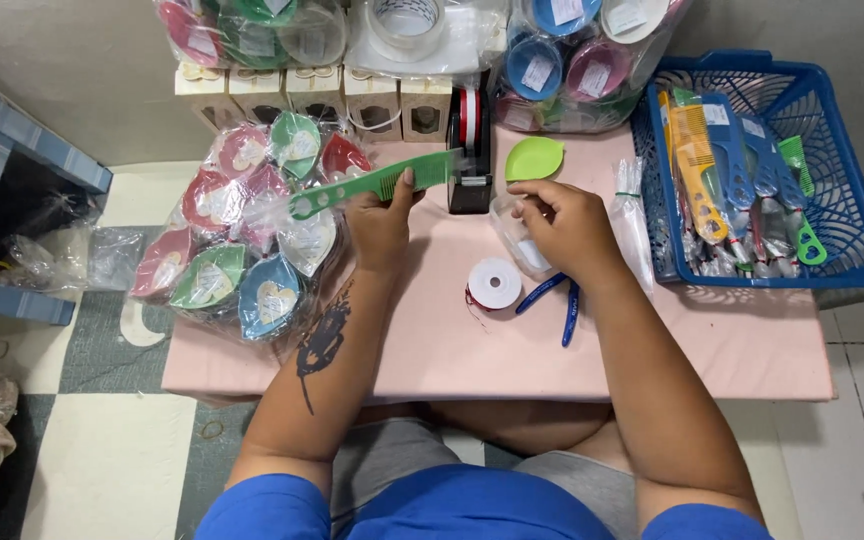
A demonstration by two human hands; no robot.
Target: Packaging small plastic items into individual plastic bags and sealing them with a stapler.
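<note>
A: Nearest the person, in front of the tape dispenser (470, 150), lie a white ribbon spool (494, 283) and blue-handled scissors (555, 299) on the pink table (732, 350).

B: And the hands?

A: Left hand (380, 222), just left of the dispenser, fingers closed on a green comb (377, 184); its far end touches the dispenser. Right hand (564, 222), just right of it, fingers curled onto a clear plastic sleeve (517, 240).

B: Further out?

A: Green leaf-shaped dish (534, 158) beside the dispenser, bag of coloured dishes (242, 240) far left, blue basket (852, 200) of combs far right, small boxes (312, 95) behind.
</note>
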